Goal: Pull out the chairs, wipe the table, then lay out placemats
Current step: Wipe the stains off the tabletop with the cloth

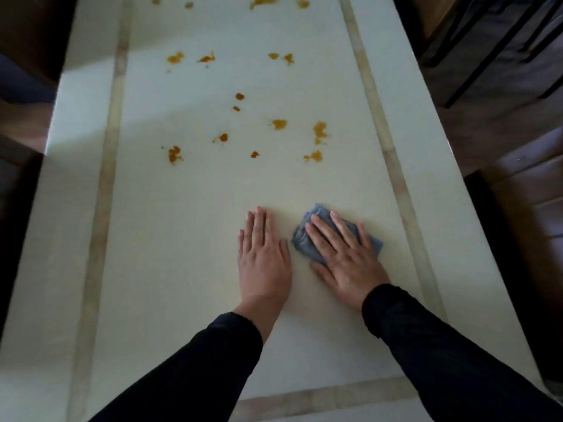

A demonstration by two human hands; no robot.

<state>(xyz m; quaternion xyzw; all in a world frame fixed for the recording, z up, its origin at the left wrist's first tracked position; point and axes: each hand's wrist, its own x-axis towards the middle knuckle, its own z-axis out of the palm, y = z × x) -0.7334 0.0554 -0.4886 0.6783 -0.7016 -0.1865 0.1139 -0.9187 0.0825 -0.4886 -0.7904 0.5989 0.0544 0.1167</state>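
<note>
A long cream table [170, 239] with a beige inlaid border runs away from me. Several orange-brown stains [278, 124] spot its middle and far part. My right hand [344, 257] lies flat with straight fingers on a crumpled blue-grey cloth [303, 242], pressing it onto the tabletop. My left hand [263, 257] rests flat on the bare table just left of the cloth, fingers straight and together. Both arms wear black sleeves.
A chair with dark metal rods [493, 50] stands off the table's far right side. Another dark chair part [499, 233] sits close to the right edge. Dark furniture [21, 95] flanks the left edge. Wooden floor shows at right.
</note>
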